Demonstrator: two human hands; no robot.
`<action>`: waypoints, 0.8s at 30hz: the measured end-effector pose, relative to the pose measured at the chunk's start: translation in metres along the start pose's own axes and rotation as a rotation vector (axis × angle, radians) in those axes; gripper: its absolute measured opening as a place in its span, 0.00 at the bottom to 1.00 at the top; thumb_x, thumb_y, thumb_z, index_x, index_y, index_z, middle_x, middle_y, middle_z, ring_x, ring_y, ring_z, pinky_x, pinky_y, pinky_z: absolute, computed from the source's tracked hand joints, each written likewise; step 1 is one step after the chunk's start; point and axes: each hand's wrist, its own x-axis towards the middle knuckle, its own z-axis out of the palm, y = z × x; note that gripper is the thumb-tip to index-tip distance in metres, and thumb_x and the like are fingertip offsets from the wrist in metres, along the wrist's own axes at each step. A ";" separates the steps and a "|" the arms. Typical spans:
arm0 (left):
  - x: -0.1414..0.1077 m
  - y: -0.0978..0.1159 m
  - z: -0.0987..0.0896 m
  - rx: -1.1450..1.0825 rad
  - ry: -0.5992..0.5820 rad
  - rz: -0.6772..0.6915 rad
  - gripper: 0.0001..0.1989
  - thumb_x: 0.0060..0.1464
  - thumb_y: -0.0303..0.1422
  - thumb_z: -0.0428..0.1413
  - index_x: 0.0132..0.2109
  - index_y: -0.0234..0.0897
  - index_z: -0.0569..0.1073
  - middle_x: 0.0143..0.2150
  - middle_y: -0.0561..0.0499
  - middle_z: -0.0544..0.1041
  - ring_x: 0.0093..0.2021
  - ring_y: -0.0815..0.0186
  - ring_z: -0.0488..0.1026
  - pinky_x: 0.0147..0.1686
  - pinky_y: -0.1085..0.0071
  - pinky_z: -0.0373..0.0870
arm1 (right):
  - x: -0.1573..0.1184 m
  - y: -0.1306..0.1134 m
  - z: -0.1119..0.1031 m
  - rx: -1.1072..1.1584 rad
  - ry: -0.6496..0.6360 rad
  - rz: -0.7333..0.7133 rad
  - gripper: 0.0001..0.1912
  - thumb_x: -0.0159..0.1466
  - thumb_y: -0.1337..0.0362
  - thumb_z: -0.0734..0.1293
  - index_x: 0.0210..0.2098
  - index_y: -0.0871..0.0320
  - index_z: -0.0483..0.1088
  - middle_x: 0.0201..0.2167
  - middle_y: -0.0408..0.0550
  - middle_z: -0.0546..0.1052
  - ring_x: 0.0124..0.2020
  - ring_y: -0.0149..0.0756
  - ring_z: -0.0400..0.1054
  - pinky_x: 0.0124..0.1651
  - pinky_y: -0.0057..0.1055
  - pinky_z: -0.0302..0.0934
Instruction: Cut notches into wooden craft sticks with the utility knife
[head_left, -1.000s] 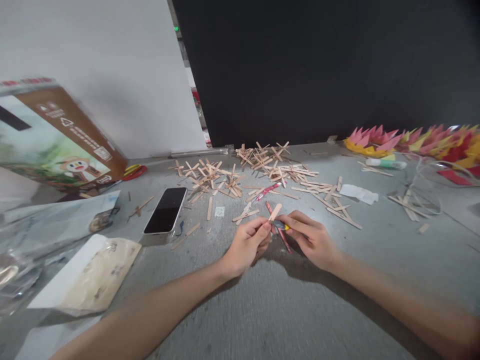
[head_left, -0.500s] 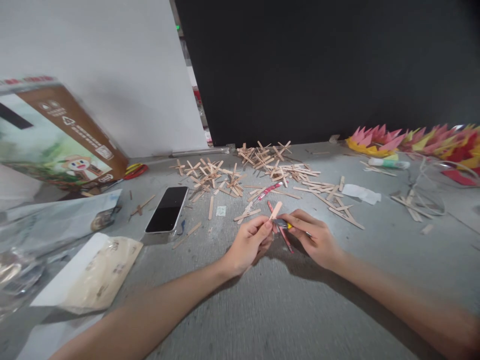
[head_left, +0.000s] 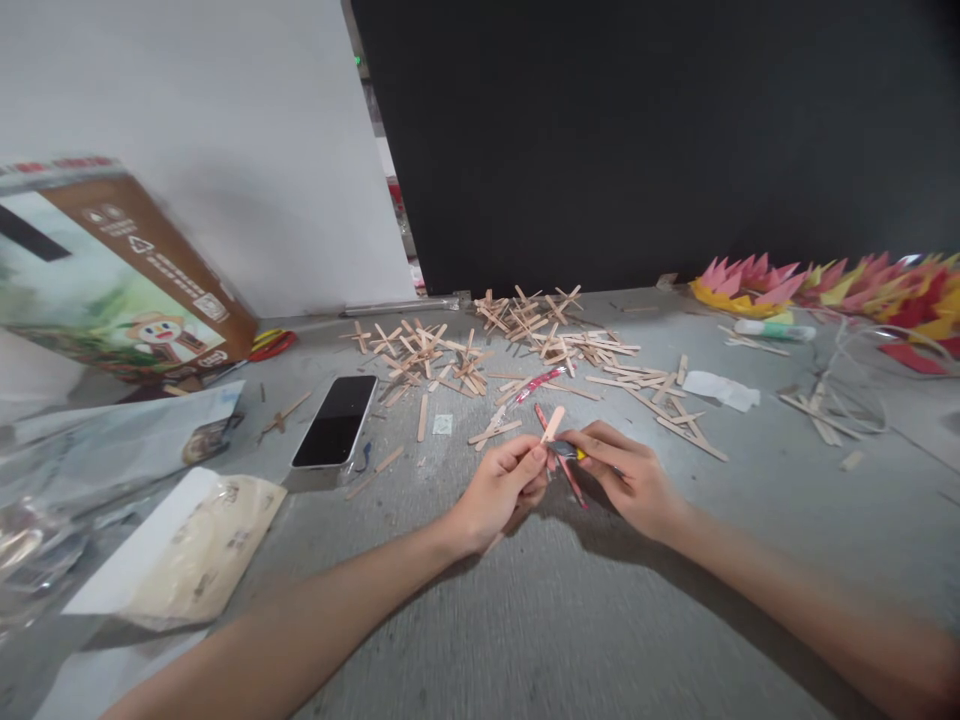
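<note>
Pinched between the thumb and fingers of my left hand (head_left: 508, 478) is a wooden craft stick (head_left: 553, 422), its rounded end tilted up and away from me. My right hand (head_left: 626, 475) grips a utility knife (head_left: 568, 450) with a dark blade end and a bit of yellow; most of its body is hidden by my fingers. The blade end meets the stick just above my left fingertips. Below them a thin red strip (head_left: 576, 488) lies slantwise on the table. Beyond my hands spreads a heap of craft sticks (head_left: 525, 320), many crossed over each other.
A phone (head_left: 334, 422) lies left of the sticks, near a clear-wrapped packet (head_left: 210, 545) and a printed box (head_left: 150, 270). At right are a glue stick (head_left: 775, 330), white cable (head_left: 847, 370), crumpled tissue (head_left: 721, 390) and pink-and-yellow paper crowns (head_left: 750, 285). A black panel (head_left: 660, 140) stands behind.
Both hands hold nearly the same place, with the knife blade still against the stick. The blade has turned slightly; the whole view has shifted a little.
</note>
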 end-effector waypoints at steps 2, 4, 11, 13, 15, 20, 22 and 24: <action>0.000 -0.001 -0.001 0.013 -0.005 -0.012 0.19 0.66 0.47 0.60 0.38 0.35 0.69 0.21 0.65 0.50 0.18 0.78 0.43 0.18 0.79 0.40 | 0.001 -0.001 0.000 -0.002 0.003 -0.002 0.20 0.75 0.67 0.60 0.63 0.49 0.73 0.42 0.50 0.77 0.43 0.37 0.74 0.47 0.33 0.71; 0.001 -0.002 -0.001 0.023 -0.015 -0.013 0.19 0.66 0.48 0.60 0.38 0.35 0.69 0.21 0.65 0.51 0.18 0.78 0.43 0.18 0.79 0.40 | 0.001 -0.003 -0.001 -0.001 0.001 -0.005 0.20 0.75 0.68 0.60 0.63 0.49 0.73 0.42 0.50 0.77 0.43 0.38 0.74 0.47 0.33 0.71; 0.000 0.000 0.000 -0.002 0.007 0.008 0.19 0.66 0.47 0.59 0.38 0.35 0.69 0.21 0.65 0.50 0.19 0.77 0.43 0.18 0.79 0.41 | 0.001 -0.002 -0.002 0.019 -0.008 -0.009 0.22 0.75 0.69 0.61 0.65 0.47 0.72 0.42 0.49 0.76 0.42 0.37 0.74 0.46 0.33 0.70; -0.001 0.000 0.001 0.001 0.010 0.007 0.19 0.67 0.47 0.59 0.38 0.36 0.69 0.21 0.65 0.50 0.18 0.77 0.43 0.18 0.79 0.40 | 0.001 -0.001 -0.002 0.019 -0.008 -0.007 0.22 0.75 0.69 0.61 0.64 0.47 0.72 0.42 0.50 0.76 0.43 0.37 0.74 0.46 0.33 0.70; 0.000 -0.001 0.001 0.022 0.003 0.002 0.19 0.67 0.47 0.58 0.38 0.36 0.69 0.21 0.65 0.50 0.18 0.78 0.43 0.18 0.79 0.40 | 0.000 0.000 -0.001 0.013 -0.004 -0.009 0.21 0.75 0.69 0.61 0.64 0.48 0.72 0.42 0.50 0.76 0.43 0.37 0.74 0.47 0.33 0.70; 0.001 -0.004 0.000 0.039 -0.008 0.033 0.19 0.67 0.47 0.58 0.37 0.36 0.68 0.21 0.65 0.51 0.18 0.78 0.45 0.18 0.79 0.42 | 0.001 -0.002 0.000 0.007 -0.006 -0.007 0.21 0.75 0.69 0.60 0.63 0.50 0.72 0.43 0.50 0.77 0.44 0.38 0.74 0.48 0.34 0.70; 0.001 -0.003 0.000 0.036 0.004 0.030 0.19 0.67 0.48 0.58 0.38 0.36 0.68 0.21 0.65 0.51 0.18 0.77 0.45 0.18 0.79 0.41 | 0.001 -0.002 -0.001 0.011 -0.013 -0.007 0.20 0.75 0.69 0.60 0.63 0.50 0.72 0.42 0.50 0.77 0.44 0.38 0.74 0.48 0.34 0.70; 0.000 -0.002 0.001 0.034 0.012 0.017 0.19 0.67 0.48 0.58 0.38 0.36 0.68 0.21 0.65 0.50 0.19 0.77 0.44 0.19 0.78 0.41 | 0.002 -0.003 -0.001 0.010 -0.013 -0.008 0.20 0.75 0.68 0.61 0.63 0.50 0.73 0.42 0.50 0.77 0.43 0.38 0.74 0.47 0.34 0.70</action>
